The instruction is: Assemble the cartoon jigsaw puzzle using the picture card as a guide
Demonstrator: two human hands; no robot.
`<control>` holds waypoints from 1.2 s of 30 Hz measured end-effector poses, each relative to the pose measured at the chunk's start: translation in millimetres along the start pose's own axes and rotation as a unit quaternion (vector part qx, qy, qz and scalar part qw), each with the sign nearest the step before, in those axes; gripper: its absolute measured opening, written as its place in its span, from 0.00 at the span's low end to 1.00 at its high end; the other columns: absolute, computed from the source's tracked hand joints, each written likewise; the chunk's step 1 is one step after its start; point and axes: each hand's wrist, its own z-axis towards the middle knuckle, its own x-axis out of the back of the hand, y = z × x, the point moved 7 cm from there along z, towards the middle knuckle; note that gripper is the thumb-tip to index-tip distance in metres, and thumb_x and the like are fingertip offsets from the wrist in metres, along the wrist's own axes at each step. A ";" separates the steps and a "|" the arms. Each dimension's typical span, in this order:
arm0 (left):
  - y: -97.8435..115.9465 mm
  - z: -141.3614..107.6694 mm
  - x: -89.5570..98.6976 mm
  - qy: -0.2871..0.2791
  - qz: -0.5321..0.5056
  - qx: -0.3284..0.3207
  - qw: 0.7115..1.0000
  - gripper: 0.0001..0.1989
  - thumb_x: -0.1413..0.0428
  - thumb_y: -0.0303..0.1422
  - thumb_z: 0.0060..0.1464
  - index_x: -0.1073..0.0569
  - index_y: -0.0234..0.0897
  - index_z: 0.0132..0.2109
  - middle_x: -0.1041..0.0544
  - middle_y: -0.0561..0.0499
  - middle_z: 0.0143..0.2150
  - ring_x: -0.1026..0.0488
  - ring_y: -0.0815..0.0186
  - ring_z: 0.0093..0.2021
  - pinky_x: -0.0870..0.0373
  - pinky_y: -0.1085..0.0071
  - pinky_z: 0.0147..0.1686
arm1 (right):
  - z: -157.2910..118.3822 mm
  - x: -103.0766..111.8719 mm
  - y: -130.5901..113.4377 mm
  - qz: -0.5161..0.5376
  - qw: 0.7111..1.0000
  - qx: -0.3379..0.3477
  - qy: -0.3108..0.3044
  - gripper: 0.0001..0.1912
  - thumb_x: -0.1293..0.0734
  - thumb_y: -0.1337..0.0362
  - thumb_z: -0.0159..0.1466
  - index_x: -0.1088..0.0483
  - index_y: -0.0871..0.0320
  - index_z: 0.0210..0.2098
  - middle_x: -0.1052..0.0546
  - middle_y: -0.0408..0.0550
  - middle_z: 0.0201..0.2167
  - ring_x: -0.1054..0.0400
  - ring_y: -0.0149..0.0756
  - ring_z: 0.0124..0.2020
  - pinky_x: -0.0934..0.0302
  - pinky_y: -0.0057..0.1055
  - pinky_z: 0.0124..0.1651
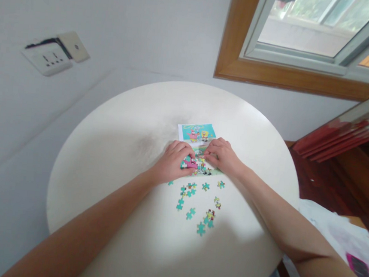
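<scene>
A partly joined jigsaw puzzle (200, 169), in teal, pink and yellow, lies on a printed sheet in the middle of the round table. My left hand (175, 161) curves around its left side, thumb and fingers against the joined pieces. From the right, my right hand (222, 155) bends its fingers in a pinch at the puzzle's upper right; the small piece at the fingertips is mostly hidden. Just behind both hands is a picture card (198, 132) with pink and yellow cartoon figures. Several loose puzzle pieces (201, 229), mostly teal, are scattered on the near side.
The white round table (112, 149) stands against a wall with a socket (51, 59). A wood-framed window (300, 75) is at the upper right, beside a red curtain (340, 130). A pink-edged dark object (360, 270) rests on white material at the lower right.
</scene>
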 end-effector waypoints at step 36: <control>2.7 -0.2 0.3 -0.007 0.000 0.001 1.000 0.15 0.38 0.38 0.51 0.33 0.40 0.43 0.30 0.50 0.46 0.36 0.58 0.51 0.43 0.61 0.54 | 1.6 -7.6 -8.4 0.003 0.999 0.047 -0.012 0.11 0.35 0.55 0.65 0.24 0.54 0.36 0.28 0.48 0.34 0.40 0.41 0.42 0.53 0.35 0.44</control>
